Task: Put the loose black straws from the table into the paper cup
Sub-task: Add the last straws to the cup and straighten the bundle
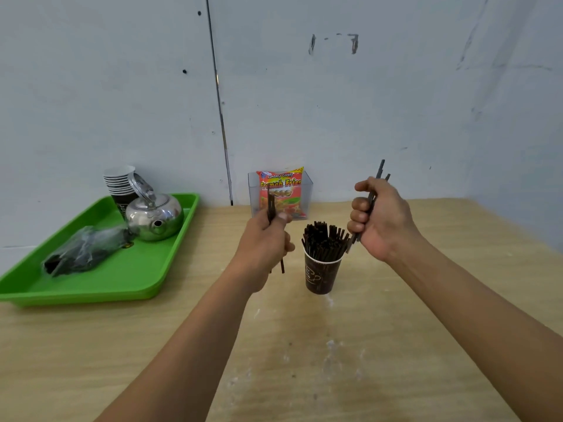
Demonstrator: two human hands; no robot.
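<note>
A dark brown paper cup (320,277) stands upright on the wooden table, packed with several black straws (324,240) that stick out above its rim. My left hand (265,242) hovers just left of the cup, closed around a couple of black straws (271,205) held nearly upright. My right hand (380,217) is raised to the right of the cup, gripping a few black straws (380,170); their lower ends point down toward the cup's rim.
A green tray (100,280) at the left holds a steel kettle (155,216), a stack of paper cups (120,185) and a plastic bag of dark straws (88,249). A clear box with a snack packet (281,193) stands against the wall behind the cup.
</note>
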